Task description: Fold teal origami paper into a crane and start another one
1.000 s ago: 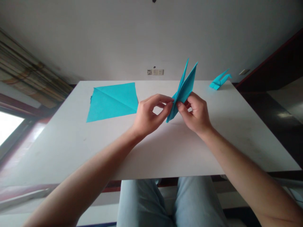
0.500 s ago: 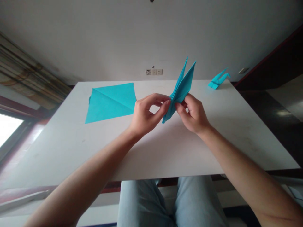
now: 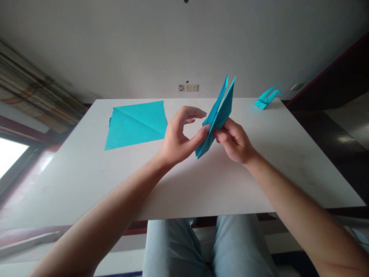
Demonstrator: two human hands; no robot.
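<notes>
My right hand (image 3: 235, 142) pinches a piece of folded blue paper (image 3: 220, 115) from its right side, above the table. Two long pointed flaps of the paper stick up, with a gap between them, and its lower tip slants down to the left. The thumb of my left hand (image 3: 181, 134) touches the front of the paper near its middle. My left index finger is lifted apart from the thumb, close to the paper's left edge. The right fingertips are partly hidden behind the paper.
A creased flat sheet of blue paper (image 3: 135, 125) lies on the white table (image 3: 72, 181), left of my hands. At the far right corner stands a folded blue paper crane (image 3: 266, 99). The wall with its sockets (image 3: 188, 88) rises behind the table.
My left index finger has lifted off the folded paper, opening the pinch. The folded paper has tipped slightly, its lower tip now a little lower, and its flaps have turned.
</notes>
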